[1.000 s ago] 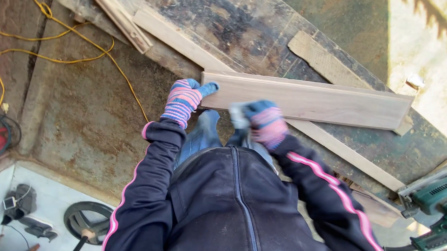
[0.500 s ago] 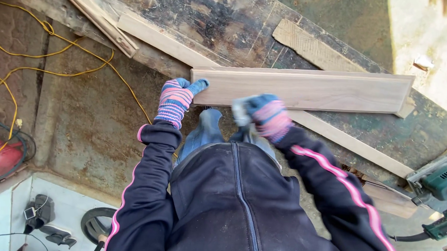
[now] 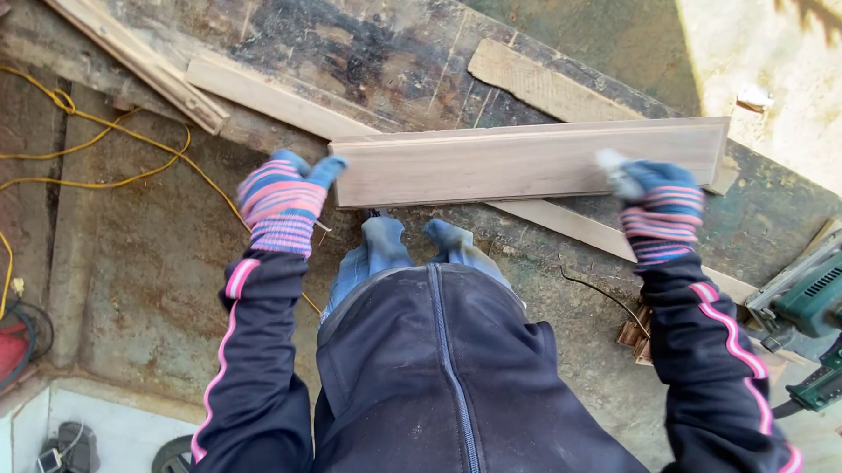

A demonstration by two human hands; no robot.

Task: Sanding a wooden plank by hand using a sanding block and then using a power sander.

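Board (image 3: 526, 161): flat on counter (image 3: 372, 39), near edge. Left hand (image 3: 282, 199): grip steadying board's left end. Right hand (image 3: 660, 203): grip closed on pale sanding pad (image 3: 615, 171), near right end. Risk: board skidding off the counter edge if the left grip loosens.

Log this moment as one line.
left hand: steadying plank end | right hand: pale pad on plank's far end | power tool idle on bench

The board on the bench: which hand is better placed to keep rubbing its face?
Right. The right hand rests on the board with a small pale block in its fingers; the left hand only steadies the board's end.
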